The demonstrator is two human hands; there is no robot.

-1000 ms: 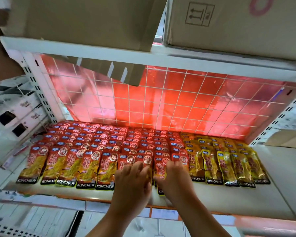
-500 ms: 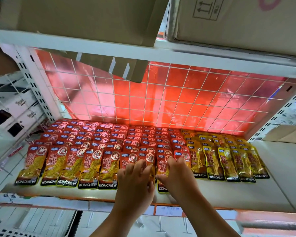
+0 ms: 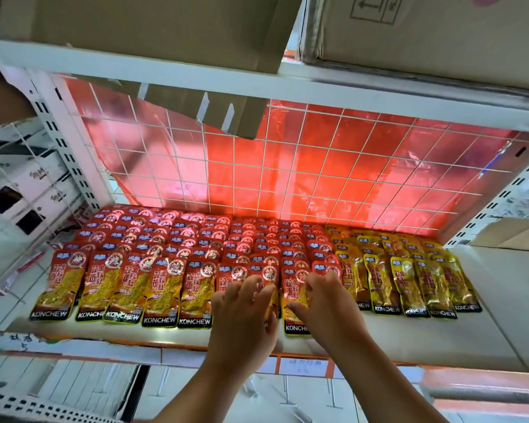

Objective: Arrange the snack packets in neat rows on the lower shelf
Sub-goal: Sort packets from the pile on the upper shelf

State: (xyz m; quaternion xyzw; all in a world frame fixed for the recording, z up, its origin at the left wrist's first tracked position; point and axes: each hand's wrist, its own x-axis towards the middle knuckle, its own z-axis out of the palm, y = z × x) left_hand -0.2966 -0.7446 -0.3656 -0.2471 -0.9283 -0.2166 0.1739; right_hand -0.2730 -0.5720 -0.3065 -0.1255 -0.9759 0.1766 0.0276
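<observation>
Red KONCHEW snack packets (image 3: 165, 270) lie in overlapping rows across the left and middle of the white lower shelf (image 3: 440, 340). Yellow packets (image 3: 409, 279) fill the rows to the right. My left hand (image 3: 242, 315) rests palm down on a front-row red packet, fingers spread over it. My right hand (image 3: 327, 306) lies beside it with its fingers on the neighbouring red packet (image 3: 295, 319), which sticks out nearer the shelf's front edge than the rest of its row. Both hands cover parts of these packets.
A white wire grid (image 3: 287, 166) with red film behind it closes the back of the shelf. Cardboard boxes (image 3: 425, 35) sit on the upper shelf, one flap (image 3: 226, 117) hanging down. White boxes (image 3: 22, 190) stand to the left. Bare shelf surface lies at the right.
Both hands have slid a little forward onto the front-row red packets, and their fingers have spread. The camera has tilted slightly upward.
</observation>
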